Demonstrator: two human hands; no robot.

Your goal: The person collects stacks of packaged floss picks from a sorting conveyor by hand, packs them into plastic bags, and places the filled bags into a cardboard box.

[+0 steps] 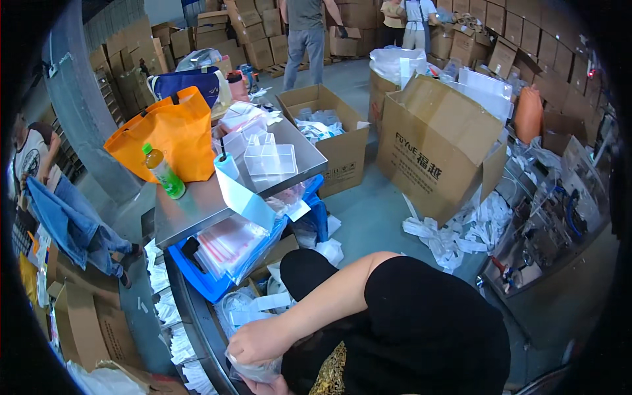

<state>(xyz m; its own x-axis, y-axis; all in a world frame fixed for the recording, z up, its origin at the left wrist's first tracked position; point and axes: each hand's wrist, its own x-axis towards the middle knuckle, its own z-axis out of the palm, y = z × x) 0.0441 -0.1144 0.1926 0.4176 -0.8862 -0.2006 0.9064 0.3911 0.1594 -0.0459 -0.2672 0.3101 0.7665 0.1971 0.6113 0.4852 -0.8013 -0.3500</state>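
At the bottom of the view, my right hand (262, 340) is closed on the top of a clear plastic bag (255, 370). Below it my left hand (268, 384) shows only in part at the lower edge, its fingers against the same bag. What the bag contains I cannot make out. Just beyond my hands, clear plastic pieces (238, 306) and white strips (271, 301) lie in a box beside my knee. Above these, a blue tray (210, 287) holds a stack of flat clear bags (230, 249) with reddish edges.
A metal table (181, 217) carries an orange bag (172, 141), a green-labelled bottle (164, 172), a label roll (227, 168) and clear boxes (271, 161). Large cartons (434, 148) stand ahead, with white scraps (454, 240) on the floor. A machine (540, 257) stands right; other people are farther off.
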